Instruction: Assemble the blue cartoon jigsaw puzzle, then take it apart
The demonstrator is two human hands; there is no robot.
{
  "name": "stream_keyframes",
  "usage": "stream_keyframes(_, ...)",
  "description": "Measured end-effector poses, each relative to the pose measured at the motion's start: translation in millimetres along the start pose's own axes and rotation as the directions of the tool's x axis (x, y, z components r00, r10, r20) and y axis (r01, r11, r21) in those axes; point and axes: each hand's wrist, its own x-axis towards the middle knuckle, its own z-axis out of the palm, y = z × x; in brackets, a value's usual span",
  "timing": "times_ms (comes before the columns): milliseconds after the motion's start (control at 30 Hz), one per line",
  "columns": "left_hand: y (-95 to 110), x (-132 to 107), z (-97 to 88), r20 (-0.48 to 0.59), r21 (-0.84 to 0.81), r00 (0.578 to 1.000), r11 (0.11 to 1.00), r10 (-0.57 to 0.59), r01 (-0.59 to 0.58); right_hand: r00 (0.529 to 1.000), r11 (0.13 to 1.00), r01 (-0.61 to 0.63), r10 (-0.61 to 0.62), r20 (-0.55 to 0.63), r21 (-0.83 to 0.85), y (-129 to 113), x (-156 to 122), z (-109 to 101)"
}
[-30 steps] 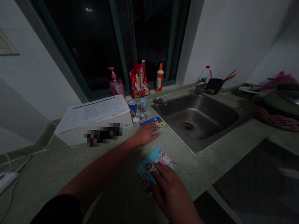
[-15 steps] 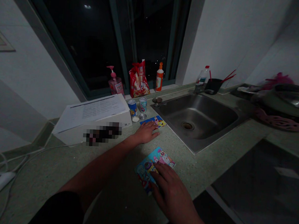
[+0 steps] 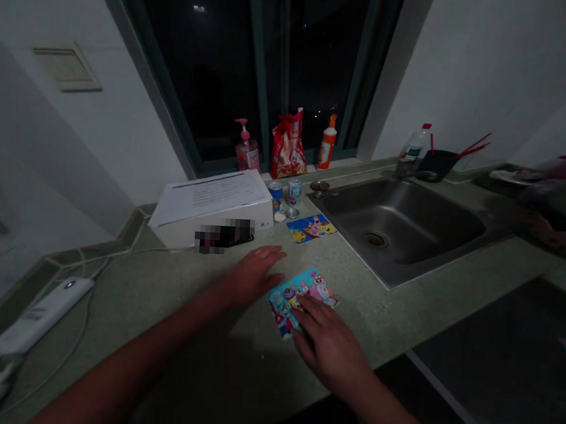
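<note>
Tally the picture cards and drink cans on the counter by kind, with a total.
Picture cards: 2 (the far card and the near card, under the right hand)
Drink cans: 2 (the blue can and the pale can)
Total: 4

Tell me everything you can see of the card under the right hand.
The card is a flat, rectangular piece of printed card or thick paper, slightly glossy-looking, covered with cartoon figures in bright blue, pink and red; no text is legible. It lies flat on the speckled green countertop, turned askew to the counter's edge. The right hand rests open on its lower right part. The left hand is close beside it, apparently not touching.
</note>
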Motion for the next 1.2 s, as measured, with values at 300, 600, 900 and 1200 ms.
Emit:
stream_keyframes(300, -11, -140, -11.7, -0.077, 0.013, 0.964, 0.967, -0.254, 0.255, 0.963, 0.984, 0.174, -0.162, 0.216, -0.035, -88, 67, 30)
stream_keyframes(600, -17, -156, -26.0, -0.058, 0.039, 0.958, 0.958, -0.282, 0.284, 0.871, 0.959, 0.258, -0.282, 0.402, 0.114, -85, 137, 24)
stream_keyframes(900, -17, -162, -14.2, -0.113, 0.01, 0.943, 0.949, -0.313, 0.316, 0.908, 0.966, 0.246, -0.256, 0.33, 0.074, -29, 160, 38)
stream_keyframes(1200, -24, -164, -7.3, -0.166, -0.003, 0.946, 0.959, -0.28, 0.283, 0.928, 0.964, 0.21, -0.249, 0.277, 0.162, -25, 154, 37)
